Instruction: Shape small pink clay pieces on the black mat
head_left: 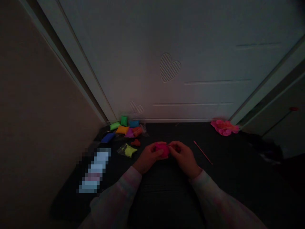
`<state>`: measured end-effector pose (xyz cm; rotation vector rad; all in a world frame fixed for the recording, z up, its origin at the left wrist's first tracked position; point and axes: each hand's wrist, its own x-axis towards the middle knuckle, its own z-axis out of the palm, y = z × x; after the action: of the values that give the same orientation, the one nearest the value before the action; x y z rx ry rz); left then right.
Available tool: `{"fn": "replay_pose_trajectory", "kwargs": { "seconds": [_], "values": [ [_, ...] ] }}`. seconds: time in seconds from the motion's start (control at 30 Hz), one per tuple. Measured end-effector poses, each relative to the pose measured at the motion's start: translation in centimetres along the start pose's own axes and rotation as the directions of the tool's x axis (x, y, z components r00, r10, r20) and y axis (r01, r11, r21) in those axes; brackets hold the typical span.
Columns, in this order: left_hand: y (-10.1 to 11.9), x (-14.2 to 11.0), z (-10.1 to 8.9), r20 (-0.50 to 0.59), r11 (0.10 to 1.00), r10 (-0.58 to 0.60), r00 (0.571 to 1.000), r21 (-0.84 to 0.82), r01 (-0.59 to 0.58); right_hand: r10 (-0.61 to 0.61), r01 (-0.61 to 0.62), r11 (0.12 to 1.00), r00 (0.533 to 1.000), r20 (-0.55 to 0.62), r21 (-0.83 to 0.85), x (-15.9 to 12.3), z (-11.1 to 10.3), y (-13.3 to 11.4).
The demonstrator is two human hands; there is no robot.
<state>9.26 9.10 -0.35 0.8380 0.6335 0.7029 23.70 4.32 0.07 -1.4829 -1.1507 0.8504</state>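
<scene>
A bright pink lump of modelling clay [163, 150], roundish in shape, sits in my left hand [150, 155], whose fingers and thumb are wrapped round it. My right hand [184, 156] is closed in a pinch at the lump's right edge. Whatever lies between those fingertips is too small and dark to make out. To the right of my right hand, a thin pink modelling stick [203, 152] lies slanted on the dark tabletop [162, 197]. Left of my left hand are an opened bag of yellow-green clay [128, 150] and a small reddish-orange piece [135, 142].
Several coloured clay packets [122, 129] are gathered at the back left. A pixelated bright object [96, 170] lies at the left. At the back right sits a pink, scalloped item [224, 127]. A white panel with embossed hearts [169, 68] rises behind the table; the light is dim.
</scene>
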Motion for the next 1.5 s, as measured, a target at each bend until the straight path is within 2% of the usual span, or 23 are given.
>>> {"fn": "replay_pose_trajectory", "kwargs": {
  "seconds": [0.1,0.27,0.53,0.7,0.8,0.9,0.97,1.07,1.13,1.27,1.33,1.37,1.43,1.47,1.5],
  "values": [
    [0.2,-0.1,0.0,0.007,1.0,-0.002,1.0,-0.031,0.002,0.034,-0.038,0.997,0.998,0.052,0.067,0.3,-0.4,0.3],
    [0.4,-0.1,0.0,-0.008,0.999,0.002,1.0,-0.05,-0.002,0.04,-0.075,0.988,0.97,0.242,0.138,0.2,-0.5,0.1],
    [0.3,-0.3,0.4,-0.019,1.0,-0.023,1.0,0.007,0.024,0.103,-0.14,0.978,0.969,0.223,0.157,0.4,-0.5,0.1],
    [0.3,-0.2,0.6,-0.034,0.999,-0.013,0.999,0.039,0.014,0.159,-0.227,0.936,0.955,0.251,0.269,0.5,-0.5,-0.1],
    [0.4,0.2,0.2,-0.062,0.999,0.028,0.998,0.049,-0.025,0.192,-0.316,0.863,0.926,0.324,0.394,0.2,-1.0,-0.5],
    [0.5,0.7,-0.5,-0.197,0.994,0.1,0.975,0.07,-0.087,0.173,-0.347,0.783,0.919,0.355,0.516,-0.1,-1.9,-1.3],
    [0.6,1.0,-0.9,-0.273,0.99,0.131,0.953,0.08,-0.113,0.174,-0.367,0.666,0.923,0.344,0.649,-0.1,-2.4,-1.7],
    [0.6,1.2,-1.1,-0.285,0.983,0.166,0.944,0.128,-0.134,0.235,-0.427,0.458,0.904,0.357,0.78,0.2,-2.5,-1.7],
    [0.5,1.3,-1.2,-0.273,0.956,0.214,0.938,0.253,-0.145,0.274,-0.456,0.414,0.888,0.37,0.788,0.4,-2.2,-1.4],
    [0.4,1.6,-1.8,-0.269,0.854,0.306,0.913,0.502,-0.138,0.286,-0.458,0.371,0.884,0.37,0.808,0.7,-1.5,-0.7],
    [0.3,1.6,-2.2,-0.234,0.741,0.409,0.882,0.65,-0.171,0.279,-0.456,0.348,0.885,0.373,0.819,0.7,-1.5,-0.5],
    [0.2,1.6,-2.4,-0.177,0.632,0.473,0.863,0.751,-0.193,0.278,-0.455,0.342,0.885,0.374,0.822,0.7,-1.5,-0.4],
    [0.0,1.5,-2.6,-0.003,0.351,0.545,0.839,0.909,-0.224,0.285,-0.447,0.342,0.887,0.362,0.827,0.7,-1.5,-0.2],
    [-0.2,1.4,-2.6,0.076,0.227,0.54,0.838,0.946,-0.232,0.291,-0.439,0.347,0.89,0.35,0.829,0.8,-1.5,-0.2],
    [-0.4,1.3,-2.6,0.128,0.147,0.519,0.845,0.96,-0.236,0.297,-0.429,0.354,0.894,0.335,0.831,0.8,-1.4,-0.1]
  ]
}}
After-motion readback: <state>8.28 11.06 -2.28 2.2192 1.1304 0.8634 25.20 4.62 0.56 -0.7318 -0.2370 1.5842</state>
